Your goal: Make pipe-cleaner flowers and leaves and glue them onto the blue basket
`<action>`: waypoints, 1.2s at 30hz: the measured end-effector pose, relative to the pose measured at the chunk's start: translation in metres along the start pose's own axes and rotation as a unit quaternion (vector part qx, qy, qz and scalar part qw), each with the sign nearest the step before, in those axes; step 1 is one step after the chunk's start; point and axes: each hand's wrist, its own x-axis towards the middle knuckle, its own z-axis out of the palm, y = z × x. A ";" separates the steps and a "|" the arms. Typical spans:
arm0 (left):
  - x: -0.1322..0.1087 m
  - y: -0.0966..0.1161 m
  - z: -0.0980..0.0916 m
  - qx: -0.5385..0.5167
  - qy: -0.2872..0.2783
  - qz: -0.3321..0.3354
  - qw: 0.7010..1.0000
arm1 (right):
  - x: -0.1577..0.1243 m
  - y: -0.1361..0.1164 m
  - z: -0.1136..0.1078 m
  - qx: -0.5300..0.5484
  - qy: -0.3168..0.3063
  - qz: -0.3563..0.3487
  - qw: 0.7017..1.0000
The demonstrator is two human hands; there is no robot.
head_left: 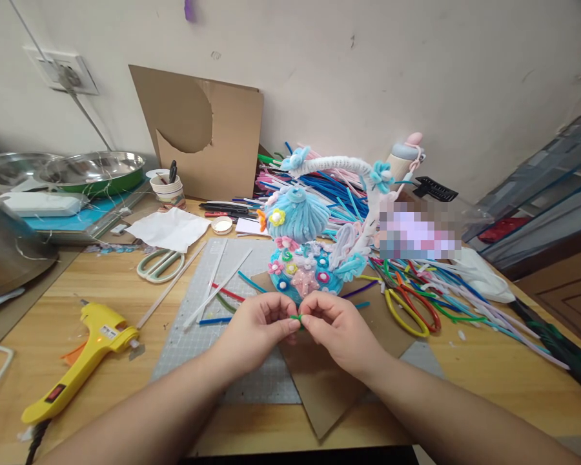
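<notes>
My left hand [259,323] and my right hand [334,326] meet in front of me, both pinched on a short green pipe cleaner [296,317] between their fingertips. Just beyond them a fuzzy blue pipe-cleaner basket [303,258] stands on a piece of brown cardboard [319,381]. The basket is decorated with small flowers and has a white arched handle [334,165]. The cardboard lies on a grey cutting mat [198,323].
A yellow glue gun [84,352] lies at the left on the wooden table [489,381]. Pale green scissors [159,265] and white glue sticks [213,284] lie behind it. Red-and-yellow scissors [411,310] and a heap of coloured pipe cleaners [329,187] lie to the right. Cardboard sheet [208,129] leans on the wall.
</notes>
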 end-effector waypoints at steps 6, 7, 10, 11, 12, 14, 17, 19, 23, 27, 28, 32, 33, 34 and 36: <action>0.003 -0.009 -0.002 -0.017 0.020 0.002 1.000 | 0.002 0.007 0.010 0.219 0.007 0.167 0.961; 0.004 -0.011 -0.002 -0.029 0.023 -0.004 0.999 | 0.003 0.007 0.010 0.233 0.001 0.172 0.957; 0.008 -0.013 -0.004 -0.085 0.031 -0.016 0.996 | 0.006 0.007 0.007 0.273 -0.003 0.159 0.949; 0.008 -0.013 -0.004 -0.101 0.033 -0.013 0.994 | 0.006 0.007 0.007 0.293 0.001 0.153 0.944; 0.009 -0.012 -0.004 -0.108 0.034 -0.007 0.994 | 0.006 0.007 0.006 0.313 0.004 0.149 0.938; 0.009 -0.011 -0.004 -0.099 0.035 0.004 0.994 | 0.006 0.008 0.006 0.335 -0.002 0.147 0.931; 0.007 -0.008 -0.006 -0.081 0.035 0.001 0.996 | 0.003 0.008 0.007 0.283 -0.026 0.143 0.948; 0.005 -0.007 -0.007 -0.094 0.030 -0.011 0.995 | 0.002 0.007 0.006 0.214 -0.050 0.123 0.968; 0.004 -0.005 -0.008 -0.103 0.021 -0.035 0.994 | 0.000 0.002 0.000 0.096 -0.065 0.049 0.992; 0.004 -0.004 -0.005 -0.068 0.005 -0.007 0.998 | 0.001 0.002 -0.004 0.049 -0.045 0.035 0.997; 0.004 -0.004 -0.004 -0.058 0.006 0.007 0.998 | 0.001 0.002 -0.004 0.057 -0.044 0.040 0.997; 0.001 -0.005 -0.002 0.069 0.035 0.070 0.995 | 0.004 0.004 -0.002 0.111 -0.035 0.081 0.990; 0.000 -0.005 -0.002 0.111 0.043 0.080 0.990 | 0.004 0.004 -0.002 0.120 -0.031 0.095 0.988; 0.000 -0.006 -0.002 0.145 0.048 0.086 0.985 | 0.004 0.005 -0.001 0.128 -0.027 0.106 0.986; -0.001 -0.006 -0.002 0.174 0.052 0.081 0.980 | 0.004 0.006 -0.001 0.141 -0.017 0.116 0.983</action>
